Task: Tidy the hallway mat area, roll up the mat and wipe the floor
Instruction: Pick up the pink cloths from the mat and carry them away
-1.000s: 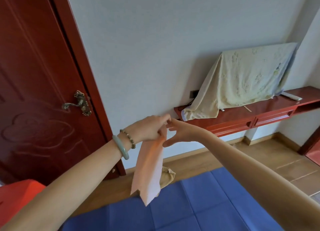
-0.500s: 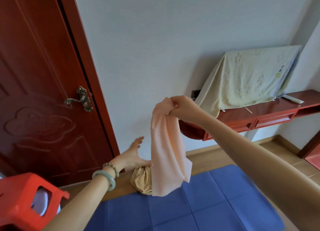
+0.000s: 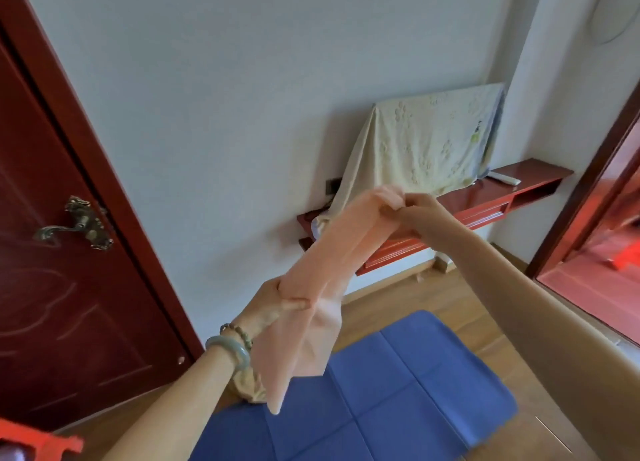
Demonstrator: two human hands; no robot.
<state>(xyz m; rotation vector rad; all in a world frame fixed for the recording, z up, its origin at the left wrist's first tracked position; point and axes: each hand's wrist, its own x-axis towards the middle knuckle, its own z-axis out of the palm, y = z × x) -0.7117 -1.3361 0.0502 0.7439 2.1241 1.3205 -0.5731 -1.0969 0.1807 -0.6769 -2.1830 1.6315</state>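
- The person's right hand [image 3: 414, 209] is raised in front of the white wall, its fingers pinched together on the upper end of a soft peach-pink cloth [image 3: 332, 270].
- The left hand [image 3: 273, 303] grips the same cloth lower down, thumb across the front and fingers curled round it from behind, so the fabric runs as a bunched band on a slant from one hand up to the other.
- Below the left hand the rest of the cloth hangs loose, ending in a point just above the near edge of the blue mat.
- On the left wrist sit a pale green bangle [image 3: 230, 350] and a string of brown beads [image 3: 239, 332].
- The blue foam mat [image 3: 398, 398], creased into square panels, lies flat and unrolled on the wooden floor [image 3: 460, 305].
- A crumpled tan cloth [image 3: 247, 388] lies on the floor at the mat's far left corner, partly hidden behind the left forearm and the hanging cloth.
- Beyond the mat, against the wall, a red lacquered counter [image 3: 485, 201] carries something draped in a pale yellow patterned cover [image 3: 426, 142].
- Left of the mat stands a dark red wooden door [image 3: 52, 287] with a brass lever handle [image 3: 74, 223].
- A bright red plastic edge [image 3: 48, 443] shows at the bottom left corner, near the mat's left side.
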